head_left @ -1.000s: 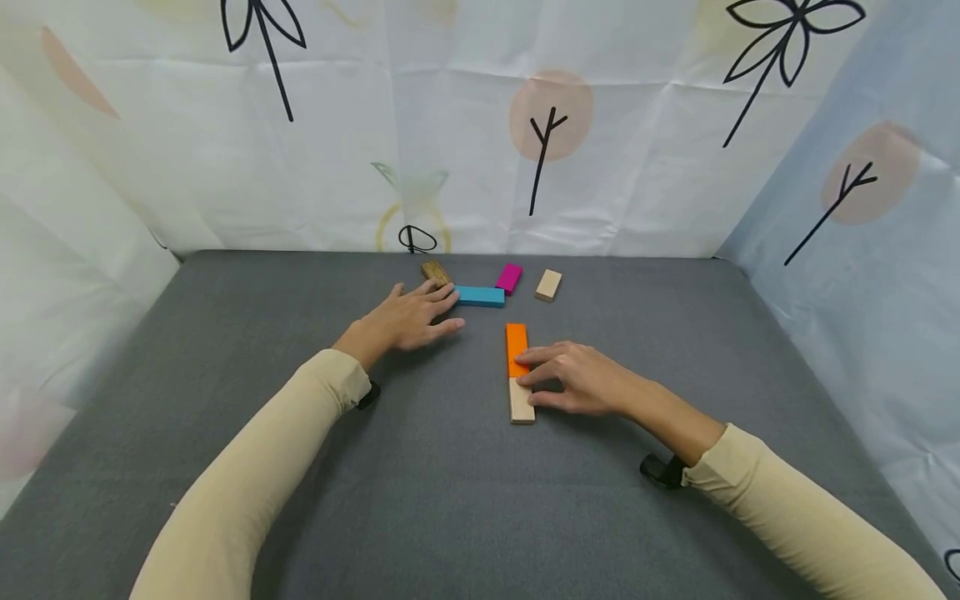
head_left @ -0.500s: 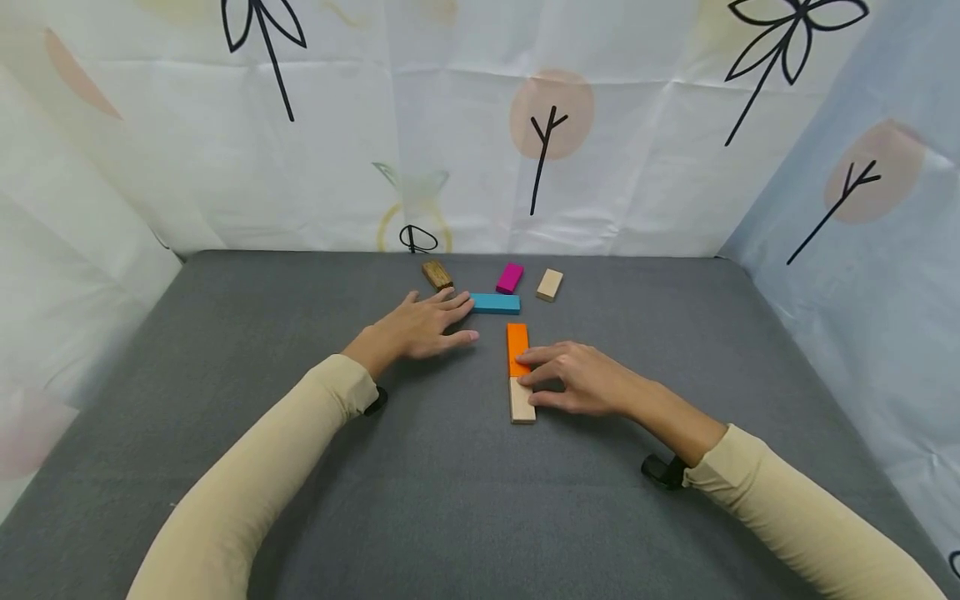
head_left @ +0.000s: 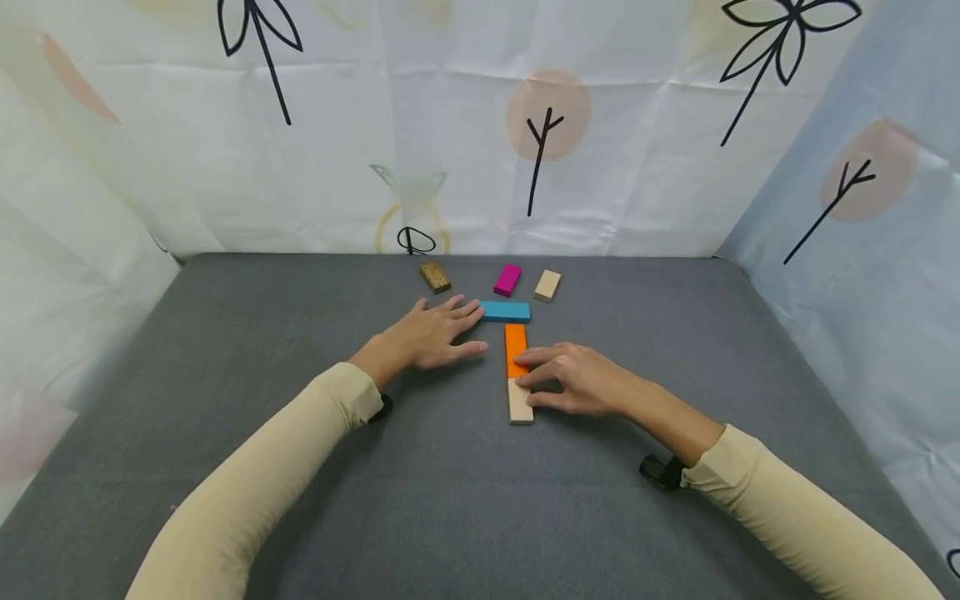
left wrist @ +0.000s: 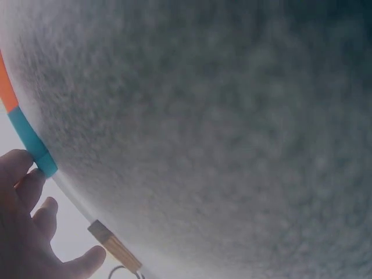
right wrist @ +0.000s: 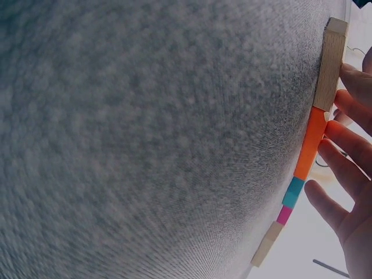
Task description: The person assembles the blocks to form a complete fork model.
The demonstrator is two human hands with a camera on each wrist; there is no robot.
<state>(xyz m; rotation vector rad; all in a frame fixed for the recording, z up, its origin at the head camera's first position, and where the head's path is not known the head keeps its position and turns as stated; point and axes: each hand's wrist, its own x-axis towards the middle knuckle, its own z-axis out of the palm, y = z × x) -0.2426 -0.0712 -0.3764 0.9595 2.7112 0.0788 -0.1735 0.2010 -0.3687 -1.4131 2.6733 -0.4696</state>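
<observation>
A blue wooden block (head_left: 506, 312) lies crosswise just beyond the far end of an orange block (head_left: 515, 348). My left hand (head_left: 429, 334) has its fingers spread, fingertips on the blue block's left end; the left wrist view shows them against that block (left wrist: 30, 139). End to end with the orange block, a pale wooden block (head_left: 519, 403) forms a line toward me. My right hand (head_left: 573, 379) rests its relaxed fingertips on both, around their joint. In the right wrist view, the fingers touch the orange block (right wrist: 310, 142) and the pale one (right wrist: 330, 70).
Farther back on the grey table (head_left: 420, 517) lie a brown block (head_left: 435, 277), a magenta block (head_left: 507, 280) and a smaller pale block (head_left: 547, 285). A white printed cloth (head_left: 465, 125) stands behind and along both sides.
My left hand has slid the blue block to the right and toward me, away from the brown and magenta blocks, to the orange block's far end. My right hand stays in place.
</observation>
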